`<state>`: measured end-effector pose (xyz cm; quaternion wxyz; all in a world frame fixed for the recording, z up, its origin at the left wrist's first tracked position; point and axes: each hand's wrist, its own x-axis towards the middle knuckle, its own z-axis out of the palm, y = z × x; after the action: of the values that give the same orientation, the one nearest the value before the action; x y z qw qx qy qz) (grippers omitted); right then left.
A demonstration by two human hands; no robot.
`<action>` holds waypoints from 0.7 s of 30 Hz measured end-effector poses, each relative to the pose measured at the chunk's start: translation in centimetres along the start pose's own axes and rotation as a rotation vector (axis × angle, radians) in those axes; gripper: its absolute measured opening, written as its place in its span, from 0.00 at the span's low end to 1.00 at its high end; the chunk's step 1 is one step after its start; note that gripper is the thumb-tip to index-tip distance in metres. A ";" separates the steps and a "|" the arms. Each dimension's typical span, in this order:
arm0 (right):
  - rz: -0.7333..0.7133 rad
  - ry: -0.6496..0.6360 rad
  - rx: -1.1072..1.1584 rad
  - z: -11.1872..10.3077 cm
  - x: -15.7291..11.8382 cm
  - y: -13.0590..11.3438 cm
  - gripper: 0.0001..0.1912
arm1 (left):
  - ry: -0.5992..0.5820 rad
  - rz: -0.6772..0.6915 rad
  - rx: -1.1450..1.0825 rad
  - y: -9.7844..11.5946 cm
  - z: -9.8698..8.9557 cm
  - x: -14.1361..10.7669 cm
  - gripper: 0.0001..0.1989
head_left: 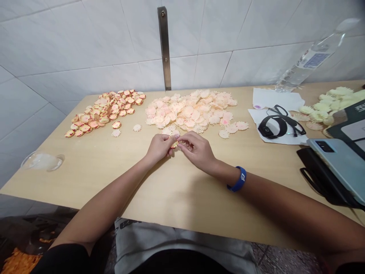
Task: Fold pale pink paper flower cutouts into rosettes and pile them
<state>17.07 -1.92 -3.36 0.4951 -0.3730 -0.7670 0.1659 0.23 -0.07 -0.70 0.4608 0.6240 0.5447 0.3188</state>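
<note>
- left hand point(160, 147) pinches a small red-edged piece point(174, 144) between thumb and fingers, seemingly to steady it for the other hand.
- right hand point(199, 152) meets its near side with bent fingertips; whether they pinch anything, i cannot tell.
- pale pile point(191, 110) sits just beyond the grip, probably for short reach; red-edged pile point(105, 110) lies beyond and left, apparently kept separate.
- fingers hide most of the held piece; dark bag at far right is cut off.

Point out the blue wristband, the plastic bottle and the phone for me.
Blue wristband point(237, 179): head view, front of the band.
Plastic bottle point(316, 59): head view, on its label.
Phone point(340, 161): head view, middle of its light-blue back.
</note>
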 end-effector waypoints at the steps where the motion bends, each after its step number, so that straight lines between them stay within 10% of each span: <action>1: -0.009 0.000 -0.009 0.0 0.0 0.0 0.06 | -0.003 0.010 0.019 -0.1 0.0 0.0 0.30; 10: -0.102 -0.118 -0.087 -0.2 0.2 0.5 0.10 | -0.056 0.059 0.064 0.2 -0.1 -0.2 0.32; 21: 0.552 -0.098 0.504 0.2 1.0 1.3 0.08 | -0.318 0.129 -0.265 0.3 0.3 0.1 0.27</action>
<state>17.18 -0.33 -3.68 0.4706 -0.4236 -0.5954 0.4945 0.68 -0.01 -0.56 0.5976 0.6337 0.3775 0.3142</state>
